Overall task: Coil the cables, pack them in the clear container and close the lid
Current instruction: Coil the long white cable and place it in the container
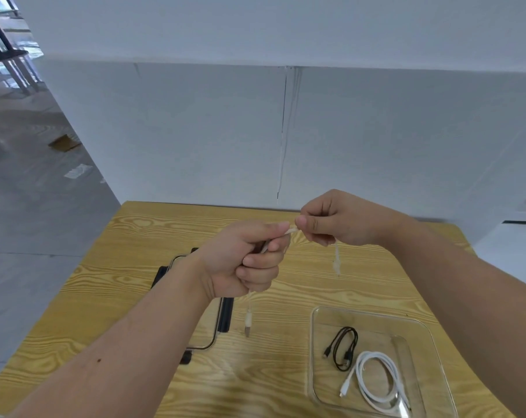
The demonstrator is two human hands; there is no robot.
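1. Holding a loose white cable stretched above the table, the left hand is clenched around it. The right hand pinches it between thumb and forefinger. On my remote feed only a short span shows between the two grips.
2. Below the left grip, the USB plug hangs free on a short tail. If the coiling starts fast, I judge it could swing and knock the wood. It could also snag the lid, which lies beneath the left wrist, partly hidden by the forearm.
3. Below the right grip, the other end dangles, too blurred for me to tell its connector. A pinch that light could let the cable slip once a loop is pulled, and the coil would spring open.
4. Down and to the right of both grips, the clear container sits open. It holds a coiled black cable and a coiled white cable. A loosely wound third coil might unwind over them and ride up past the rim, which I expect would stop the lid seating.
5. I see no tie on either packed coil, so dropping the third from the height of the grips could scatter them.
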